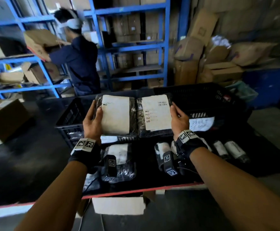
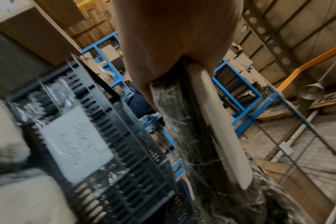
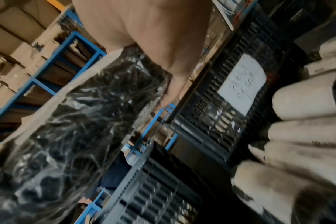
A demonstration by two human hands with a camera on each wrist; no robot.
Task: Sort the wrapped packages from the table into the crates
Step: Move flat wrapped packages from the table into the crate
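Left hand (image 1: 92, 121) & right hand (image 1: 179, 121) each clamp a flat pkg (image 1: 117, 116) over crates (image 1: 69, 120) at 12; rolls (image 1: 229, 150) at 3 left on table (image 1: 36, 160).

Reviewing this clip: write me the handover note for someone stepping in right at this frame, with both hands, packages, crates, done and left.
Left hand: grips the left flat package by its outer edge.
Right hand: grips the right flat package the same way.
Both are held up side by side, labels facing you, above the left crate and right crate.
Done: cannot tell; the crate contents are not clear.
Left: crate these two, then one flat package and several rolled packages on the table.
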